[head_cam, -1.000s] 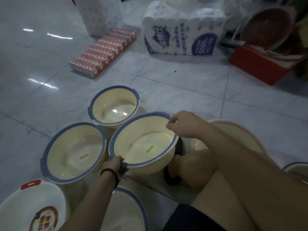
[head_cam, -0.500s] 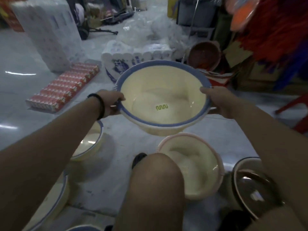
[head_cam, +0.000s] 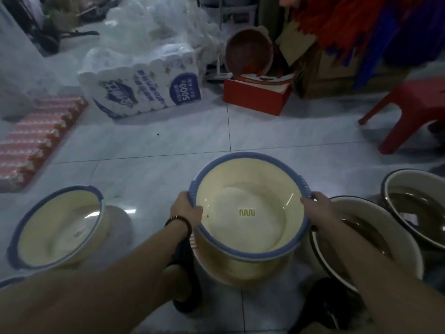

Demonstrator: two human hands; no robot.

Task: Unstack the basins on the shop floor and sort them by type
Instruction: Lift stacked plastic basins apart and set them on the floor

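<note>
A cream basin with a blue rim [head_cam: 248,213] sits low in the middle of the head view, resting in a pink-rimmed cream basin [head_cam: 240,273] on the floor. My left hand [head_cam: 186,209] grips its left rim and my right hand [head_cam: 316,208] grips its right rim. A second blue-rimmed cream basin [head_cam: 57,227] stands on the floor at the left. Two dark-rimmed enamel basins [head_cam: 361,239] [head_cam: 416,208] stand at the right, the nearer one partly hidden by my right arm.
A pack of toilet rolls [head_cam: 144,90] and a tray of red-and-white packs [head_cam: 31,141] lie on the tiled floor behind. A red box [head_cam: 257,95], a brown basin [head_cam: 250,51] and a red stool [head_cam: 409,109] stand at the back right. My feet in dark sandals are below the basins.
Both hands have lowered the blue-rimmed basin from chest height down into the pink-rimmed basin on the floor. The view has tilted down and to the right.
</note>
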